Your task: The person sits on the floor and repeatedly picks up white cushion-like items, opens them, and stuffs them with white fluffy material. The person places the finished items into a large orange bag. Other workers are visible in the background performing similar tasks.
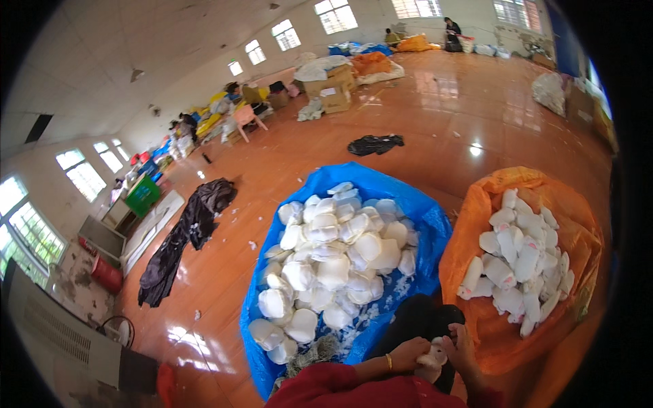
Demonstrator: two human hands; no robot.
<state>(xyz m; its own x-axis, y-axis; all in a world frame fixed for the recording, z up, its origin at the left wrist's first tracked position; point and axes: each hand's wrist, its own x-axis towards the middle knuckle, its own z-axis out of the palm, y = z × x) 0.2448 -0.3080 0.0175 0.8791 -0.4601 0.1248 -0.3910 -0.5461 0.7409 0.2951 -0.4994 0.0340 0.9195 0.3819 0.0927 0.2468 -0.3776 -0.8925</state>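
Note:
My left hand (408, 354), with a yellow bracelet at its wrist, is closed around a small white plush piece (431, 362) above my dark-trousered lap. Close against the right side of that piece is my right hand (461, 347), its fingers curled together. What they pinch, if anything, is too small to tell. To the left of my lap, a blue sheet sack (435, 234) lies spread, bearing a heap of puffy white stuffed pieces (333, 270). On the right an opened orange sack (581, 228) holds a pile of white plush pieces (527, 255) with small pink spots.
Black plastic sheets (194, 228) and a black bag (375, 144) lie on the shiny tiled floor. A grey machine (61, 333) stands at the lower left. Farther off are cardboard boxes (333, 95), a pink chair (248, 120), a green crate (143, 195) and people (452, 34) among sacks.

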